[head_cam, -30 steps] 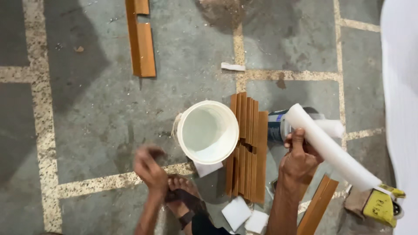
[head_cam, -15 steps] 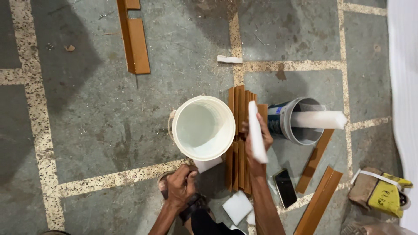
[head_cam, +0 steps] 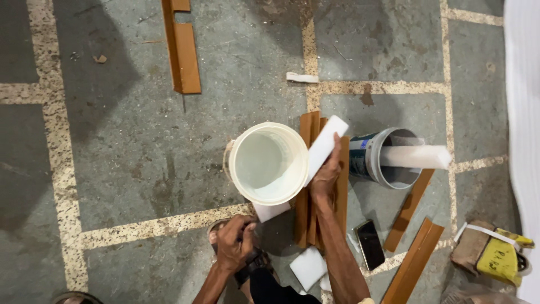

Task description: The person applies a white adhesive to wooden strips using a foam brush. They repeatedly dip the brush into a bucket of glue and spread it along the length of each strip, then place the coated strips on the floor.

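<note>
White foam strip (head_cam: 325,147), long, flat | right hand (head_cam: 326,177) grip grasping it | left hand (head_cam: 235,242) clenched

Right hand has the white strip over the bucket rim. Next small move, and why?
Probably lower the white strip into the white bucket: the right hand holds it tilted against the rim, lower end out of sight. The left hand is down by the foot, holding nothing I can make out.

The right hand (head_cam: 326,177) has swung its white tube (head_cam: 325,147) leftward, apparently over the white bucket (head_cam: 269,163).
</note>
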